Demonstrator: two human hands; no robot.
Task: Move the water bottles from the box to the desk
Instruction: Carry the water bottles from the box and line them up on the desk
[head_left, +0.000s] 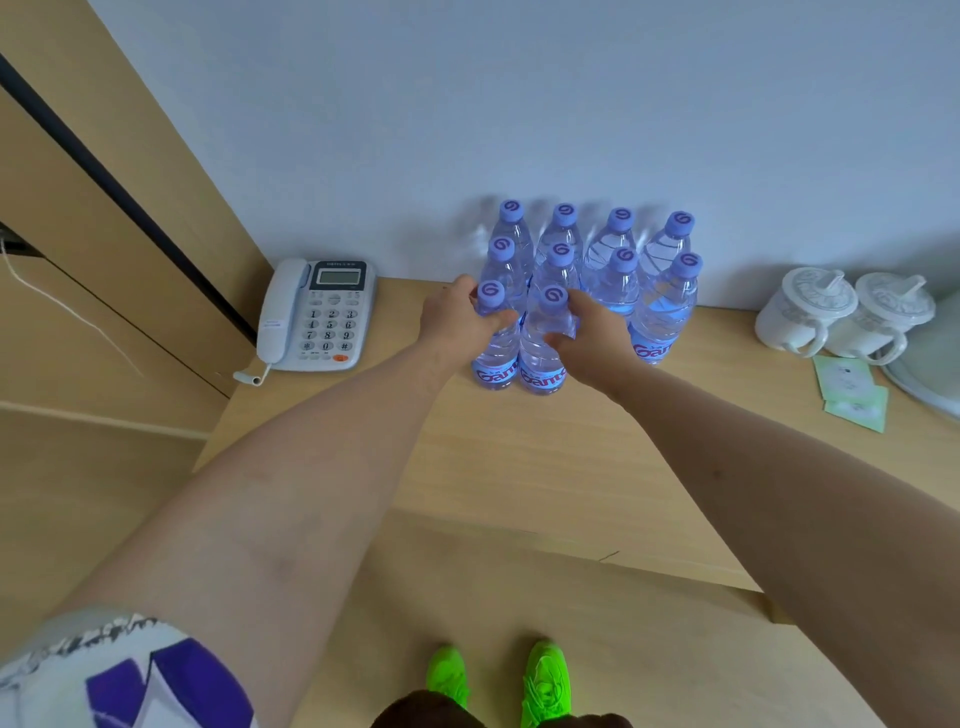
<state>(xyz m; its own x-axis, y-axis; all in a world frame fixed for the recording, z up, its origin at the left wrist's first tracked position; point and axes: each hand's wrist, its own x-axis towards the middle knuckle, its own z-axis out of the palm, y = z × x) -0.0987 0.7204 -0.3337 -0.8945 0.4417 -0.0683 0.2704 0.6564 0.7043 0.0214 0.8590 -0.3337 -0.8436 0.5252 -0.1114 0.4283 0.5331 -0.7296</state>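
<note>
Several clear water bottles with purple caps stand in rows on the wooden desk (519, 467) against the wall. My left hand (457, 322) grips the front left bottle (496, 358) just below its cap. Beside it stands the front right bottle (543, 364), which my right hand (592, 343) grips by its upper body. Both front bottles are upright with their bases on the desk. The back rows (613, 249) stand close behind them. No box is in view.
A white desk phone (317, 317) sits at the desk's left back corner. Two white lidded mugs (841, 317) stand at the right, with green paper packets (852, 389) and a pale plate edge (930, 374) nearby. A wooden cabinet rises on the left.
</note>
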